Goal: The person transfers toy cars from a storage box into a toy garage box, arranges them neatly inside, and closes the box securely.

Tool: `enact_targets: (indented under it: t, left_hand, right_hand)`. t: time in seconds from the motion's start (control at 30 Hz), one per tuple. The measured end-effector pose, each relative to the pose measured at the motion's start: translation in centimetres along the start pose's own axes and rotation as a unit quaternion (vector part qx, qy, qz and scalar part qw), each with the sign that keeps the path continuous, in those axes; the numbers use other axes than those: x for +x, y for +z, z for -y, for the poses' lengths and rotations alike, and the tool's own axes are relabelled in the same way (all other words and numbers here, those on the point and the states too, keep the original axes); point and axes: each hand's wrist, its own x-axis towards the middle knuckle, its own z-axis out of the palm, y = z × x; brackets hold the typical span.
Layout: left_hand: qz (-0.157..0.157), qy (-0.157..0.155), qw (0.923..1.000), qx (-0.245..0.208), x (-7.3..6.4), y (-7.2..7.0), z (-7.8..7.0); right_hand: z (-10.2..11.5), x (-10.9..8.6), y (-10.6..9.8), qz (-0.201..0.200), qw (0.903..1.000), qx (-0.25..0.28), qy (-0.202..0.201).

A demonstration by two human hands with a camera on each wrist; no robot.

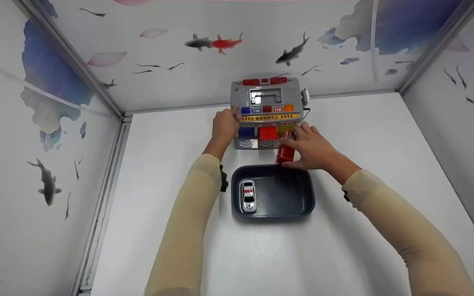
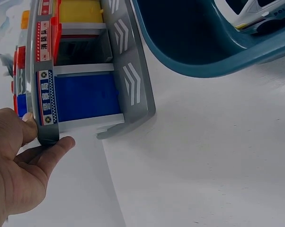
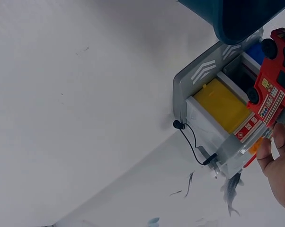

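Observation:
A grey toy garage (image 1: 243, 92) stands against the back wall, with blue, red and yellow doors in its front. Its middle red door (image 1: 268, 133) is lifted, and a dark bay shows below it in the left wrist view. At the garage's left edge, my left hand (image 1: 225, 125) holds the corner between thumb and fingers. My right hand (image 1: 313, 147) grips a red toy fire truck (image 3: 275, 71) between thumb and fingers, in front of the garage's right side. The yellow door (image 3: 220, 105) and the blue door (image 2: 85, 97) are both down.
Just in front of the garage sits a dark blue tub (image 1: 273, 217). A white toy police car (image 1: 248, 196) lies along the left side inside it. A short black cord (image 3: 192, 142) hangs at the garage's right side. Printed panels (image 1: 204, 74) enclose the white table (image 1: 159, 164).

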Motion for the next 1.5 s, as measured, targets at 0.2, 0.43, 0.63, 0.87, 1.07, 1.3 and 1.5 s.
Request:
enact_targets:
  t: [0.2, 0.43, 0.63, 0.87, 1.07, 1.3, 1.5]
  left_hand:
    - [-0.004, 0.0, 1.0, 0.0, -0.1, 0.0, -0.1]
    - [-0.007, 0.004, 1.0, 0.001, -0.1, 0.0, 0.0]
    - [-0.003, -0.002, 1.0, -0.003, -0.1, 0.0, 0.0]
    - [-0.01, 0.012, 0.9999, 0.001, -0.1, 0.0, 0.1]
    - [-0.007, 0.007, 0.9999, -0.003, -0.1, 0.1, 0.1]
    - [-0.005, 0.009, 0.9999, 0.003, -0.1, 0.0, 0.1]
    - [-0.006, 0.006, 1.0, 0.0, -0.2, 0.0, 0.0]
  right_hand:
    - [-0.6, 0.4, 0.3, 0.0, 0.9997, 0.008, 0.022]
    - [-1.2, 0.8, 1.0, 0.006, 0.997, 0.054, 0.055]
    - [-1.6, 1.2, 1.8, 0.011, 0.9943, 0.086, 0.061]
    - [-1.6, 1.7, 2.6, 0.0, 0.9941, 0.099, 0.046]
    - [-1.5, 2.1, 3.4, 0.009, 0.9943, 0.097, 0.043]
    - [-1.7, 2.3, 4.1, 0.038, 0.9896, 0.121, 0.069]
    - [-1.8, 2.9, 4.6, 0.046, 0.9868, 0.142, 0.062]
